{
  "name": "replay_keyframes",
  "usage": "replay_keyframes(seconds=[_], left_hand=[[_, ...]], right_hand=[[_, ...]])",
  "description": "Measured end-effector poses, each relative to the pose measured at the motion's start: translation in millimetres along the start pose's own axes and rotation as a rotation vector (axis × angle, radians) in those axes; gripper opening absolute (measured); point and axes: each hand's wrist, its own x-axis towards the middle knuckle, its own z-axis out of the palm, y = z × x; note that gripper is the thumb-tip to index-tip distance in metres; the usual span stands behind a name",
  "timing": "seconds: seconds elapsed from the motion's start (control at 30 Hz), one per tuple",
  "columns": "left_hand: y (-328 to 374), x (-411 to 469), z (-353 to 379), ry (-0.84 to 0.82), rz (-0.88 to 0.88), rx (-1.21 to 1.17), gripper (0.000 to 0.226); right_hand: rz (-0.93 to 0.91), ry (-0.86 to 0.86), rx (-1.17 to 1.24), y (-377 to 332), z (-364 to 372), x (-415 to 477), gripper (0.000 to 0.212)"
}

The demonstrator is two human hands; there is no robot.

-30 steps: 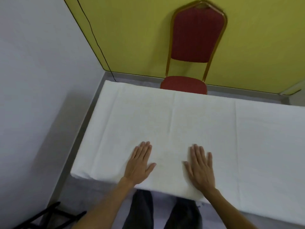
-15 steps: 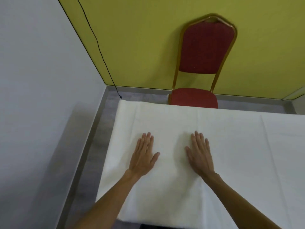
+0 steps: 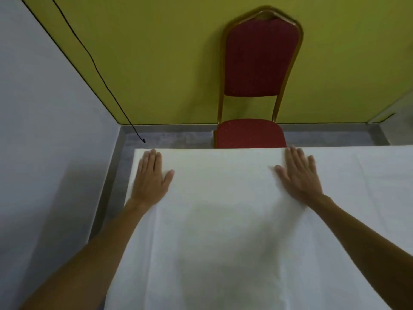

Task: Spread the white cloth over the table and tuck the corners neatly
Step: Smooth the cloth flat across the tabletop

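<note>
With left hand [image 3: 150,179] and right hand [image 3: 299,176] both spread flat, pressing the plain white fabric cloth [image 3: 223,231], sweep lightly apart, easing creases out from between them.

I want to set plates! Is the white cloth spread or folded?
Spread. The white cloth lies flat and unfolded, left hand and right hand flat on it. Tucked corners: cannot tell.

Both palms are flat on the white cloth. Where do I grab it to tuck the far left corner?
Pinch the white cloth at its far left corner, just beyond the left hand, coming from the left end. On top it lies flat; only the edge likely offers loose fabric.
</note>
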Motion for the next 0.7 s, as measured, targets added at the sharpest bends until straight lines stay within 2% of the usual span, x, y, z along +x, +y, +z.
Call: replay_keyframes(seconds=[0.1, 0.17, 0.23, 0.3, 0.37, 0.43, 0.57, 0.7], left_hand=[[15, -1, -4, 0.014, -0.061, 0.019, 0.086], [51, -2, -2, 0.015, -0.075, -0.038, 0.083], [103, -3, 2, 0.007, 0.08, -0.08, 0.079], [171, -4, 7, 0.002, 0.237, -0.12, 0.075], [244, -2, 15, -0.017, 0.286, -0.178, 0.07], [308, 1, 22, -0.048, 0.251, -0.2, 0.068], [361, 5, 45, -0.069, 0.107, -0.096, 0.075], [364, 5, 57, -0.011, 0.102, -0.051, 0.07]], right_hand=[[0.145, -0.013, 0.018, 57, -24, -15, 0.091], [0.191, -0.038, 0.035, 63, -33, -15, 0.097], [0.112, -0.021, 0.041, 47, -34, -9, 0.098], [-0.046, -0.034, 0.029, 22, -27, -2, 0.092], [-0.153, -0.04, 0.04, 7, -16, 4, 0.085], [-0.193, -0.048, 0.048, 17, -12, 8, 0.083], [-0.195, -0.038, 0.022, 100, -21, 17, 0.079], [-0.143, -0.003, -0.022, 236, -46, 23, 0.082]])
